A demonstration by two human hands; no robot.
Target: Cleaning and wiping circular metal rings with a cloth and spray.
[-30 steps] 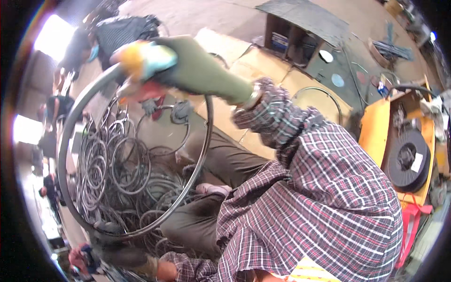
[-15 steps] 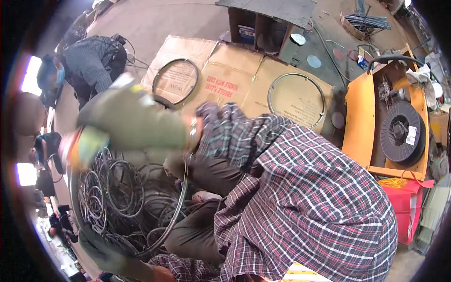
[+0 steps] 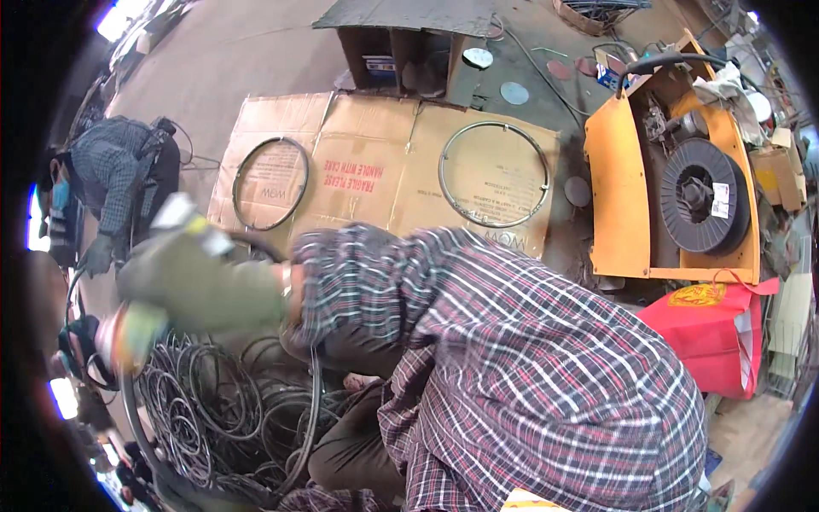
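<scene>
My right hand [image 3: 205, 286], in a grey-green glove, is closed around a tool-like object [image 3: 141, 333] blurred by motion. White and yellow parts stick out above the fist, orange and green ones below. The lower end is at the left rim of a large metal ring [image 3: 314, 418], which stands over dark trousers and a heap of thin hoops. Low in the picture, partly cut off, my left hand [image 3: 181, 488] in a dark glove grips the ring's lower rim. Both plaid sleeves belong to my arms.
A flattened cardboard sheet [image 3: 367, 128] bears two more rings, left [image 3: 307, 175] and right [image 3: 546, 179]. Behind it stands a dark box [image 3: 401, 17]. To the right are an orange machine with a black spool [image 3: 704, 196] and a red bag [image 3: 699, 333]. A co-worker [image 3: 119, 171] bends down at left.
The view has shifted, so the cardboard and machine sit further left. My right hand stays closed on the blurred object at the ring's rim. My left hand is now lower in the picture.
</scene>
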